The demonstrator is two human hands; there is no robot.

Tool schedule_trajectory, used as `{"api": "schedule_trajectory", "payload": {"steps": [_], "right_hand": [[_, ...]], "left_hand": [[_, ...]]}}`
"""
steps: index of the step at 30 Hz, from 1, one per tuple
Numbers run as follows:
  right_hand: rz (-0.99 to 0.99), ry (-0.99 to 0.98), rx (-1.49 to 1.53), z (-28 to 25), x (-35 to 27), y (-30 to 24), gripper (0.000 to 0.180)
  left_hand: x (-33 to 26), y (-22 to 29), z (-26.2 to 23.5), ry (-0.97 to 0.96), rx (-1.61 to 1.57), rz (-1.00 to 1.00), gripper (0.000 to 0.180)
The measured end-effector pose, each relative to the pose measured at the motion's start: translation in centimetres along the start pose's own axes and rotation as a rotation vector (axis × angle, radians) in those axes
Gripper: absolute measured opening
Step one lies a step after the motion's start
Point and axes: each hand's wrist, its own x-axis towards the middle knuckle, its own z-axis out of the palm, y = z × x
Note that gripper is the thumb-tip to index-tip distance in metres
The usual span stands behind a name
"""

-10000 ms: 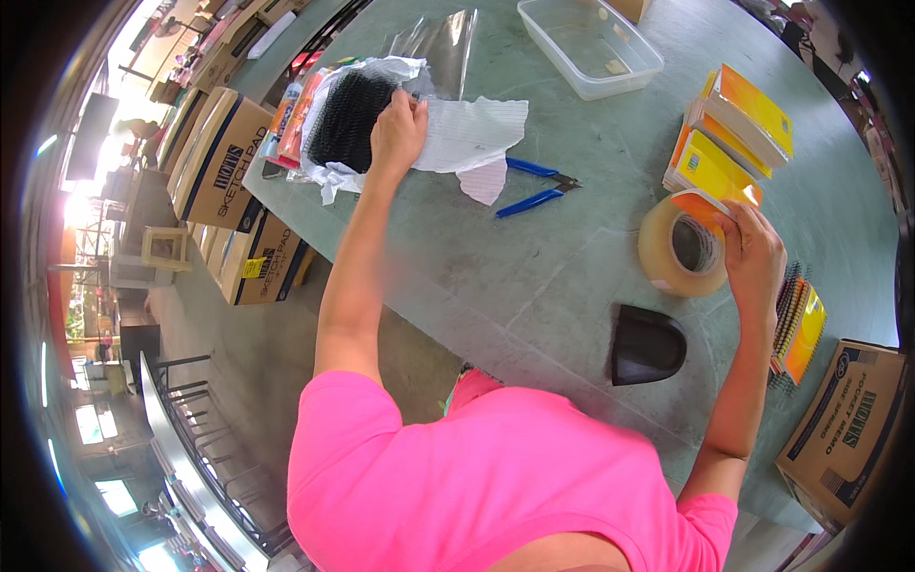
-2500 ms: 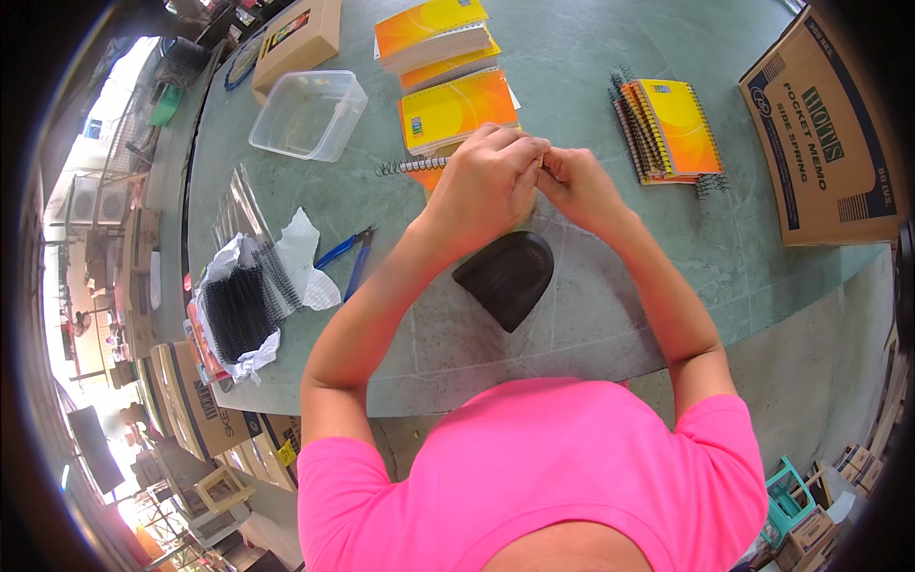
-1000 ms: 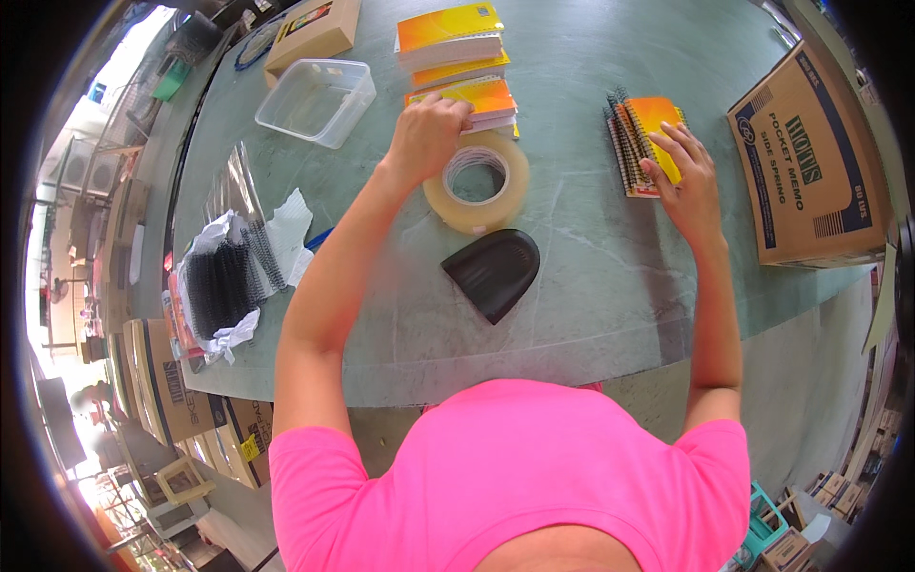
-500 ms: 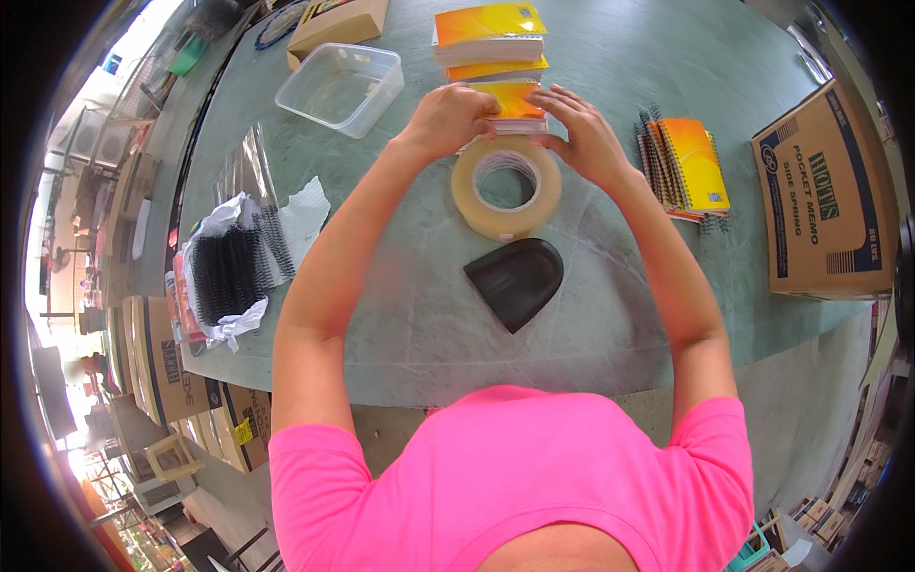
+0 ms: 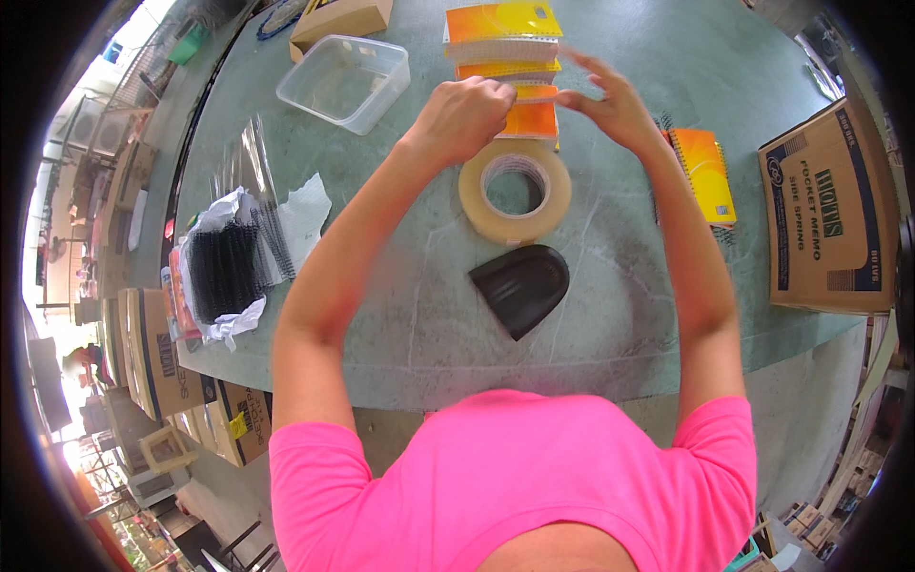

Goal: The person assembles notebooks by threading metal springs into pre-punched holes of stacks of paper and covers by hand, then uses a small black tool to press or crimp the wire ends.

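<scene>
My left hand (image 5: 462, 116) is closed at the left edge of a small orange memo pad (image 5: 530, 122), its fingers curled and partly hidden. To the right of that pad my right hand (image 5: 615, 107) is open, fingers spread and a little blurred, the thumb close to the pad's edge. More pads with yellow and orange covers (image 5: 505, 23) stand stacked just beyond; no coil shows on them. Directly in front of the pad lies a wide roll of clear tape (image 5: 477, 205). Nearer to me is a black, round-ended block (image 5: 522, 288).
Spiral-bound memo pads (image 5: 703, 181) lie right, partly behind my forearm, beside a cardboard box (image 5: 827, 210). Left are black wire coils (image 5: 225, 275) in white paper and a clear plastic tub (image 5: 345, 84). An open cardboard box (image 5: 345, 21) stands at the back.
My right hand has moved slightly right and away from the pad, its fingers spreading. My left hand has curled further at the pad's left edge. The view has shifted a little.
</scene>
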Motion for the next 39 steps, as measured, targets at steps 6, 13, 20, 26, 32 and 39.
{"api": "schedule_trajectory", "payload": {"steps": [6,13,20,26,32,39], "right_hand": [[0.205,0.146,1.291,3.0,-4.6,-0.6,0.048],[0.272,-0.078,0.649,1.3,-6.8,-2.9,0.03],[0.286,0.178,0.678,5.6,-9.4,-3.4,0.025],[0.358,0.049,0.623,6.1,-9.2,-3.0,0.028],[-0.371,0.33,-0.153,4.6,-8.0,-7.5,0.052],[-0.309,-0.055,-0.416,6.5,-7.1,-8.4,0.019]], "left_hand": [[-2.1,5.0,-0.3,0.532,-1.708,-0.592,0.025],[-6.4,4.9,1.1,0.479,-1.711,-0.598,0.03],[-7.3,5.1,2.5,0.22,-1.492,-0.611,0.028],[-7.0,6.2,2.9,0.215,-1.415,-0.632,0.021],[-7.5,6.3,3.4,0.284,-1.331,-0.581,0.016],[-10.0,2.9,1.4,0.257,-0.773,-0.323,0.025]]}}
